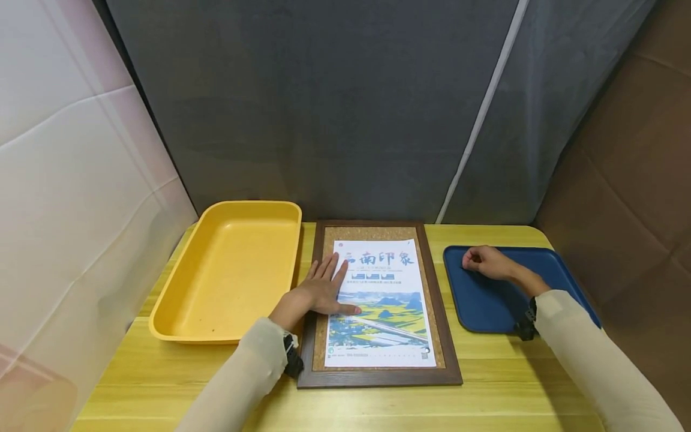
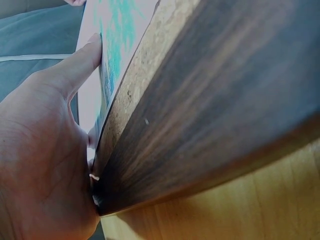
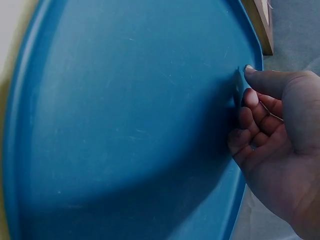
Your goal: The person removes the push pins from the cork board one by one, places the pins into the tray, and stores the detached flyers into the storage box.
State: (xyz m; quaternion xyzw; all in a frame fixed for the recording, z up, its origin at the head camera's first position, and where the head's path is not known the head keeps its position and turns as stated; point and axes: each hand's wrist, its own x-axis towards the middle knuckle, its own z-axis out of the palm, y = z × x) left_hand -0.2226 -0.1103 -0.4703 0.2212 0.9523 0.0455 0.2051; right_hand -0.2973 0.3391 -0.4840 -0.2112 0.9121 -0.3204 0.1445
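A white poster [image 1: 380, 282] with blue Chinese characters and a blue, green and yellow landscape lies on a cork board [image 1: 439, 354] with a dark wooden frame [image 1: 378, 378]. My left hand [image 1: 322, 288] rests spread on the poster's left side, thumb on the printed landscape. In the left wrist view its palm stands beside the frame [image 2: 210, 90]. My right hand [image 1: 488, 262] is at the left part of the blue tray [image 1: 486, 306], fingers curled. In the right wrist view its thumb and forefinger tips are close to the tray surface; whether something small is between them is unclear.
A deep yellow tray [image 1: 232, 270] stands left of the board on the wooden table [image 1: 502, 384]. A grey partition [image 1: 324, 108] rises behind, with a white sheet [image 1: 81, 180] at left and a brown one [image 1: 626, 180] at right. A small pale spot shows near the poster's lower right corner.
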